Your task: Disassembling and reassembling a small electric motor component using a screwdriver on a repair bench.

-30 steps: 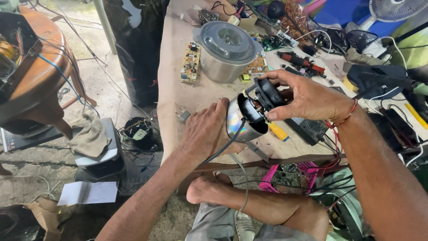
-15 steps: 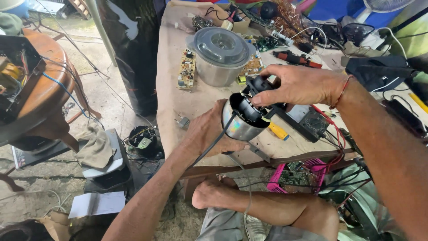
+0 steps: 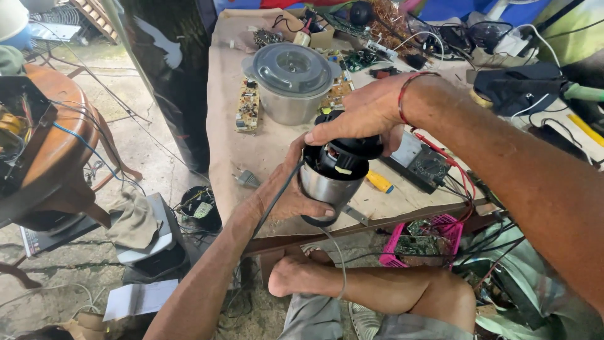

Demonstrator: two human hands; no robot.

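My left hand wraps around the shiny metal casing of a small motor unit, held upright over the table's near edge. My right hand grips the black motor part from above, seated in the top of the casing. A dark power cord runs from the unit down along my left forearm. A red thread band circles my right wrist.
The cloth-covered table carries a lidded steel pot, circuit boards, a black multimeter, a yellow-handled screwdriver, a plug and tangled wires. A pink basket sits below. A wooden stool stands left.
Both hands have turned the motor unit more upright and brought it slightly lower and nearer. The right hand now presses the black part from above.
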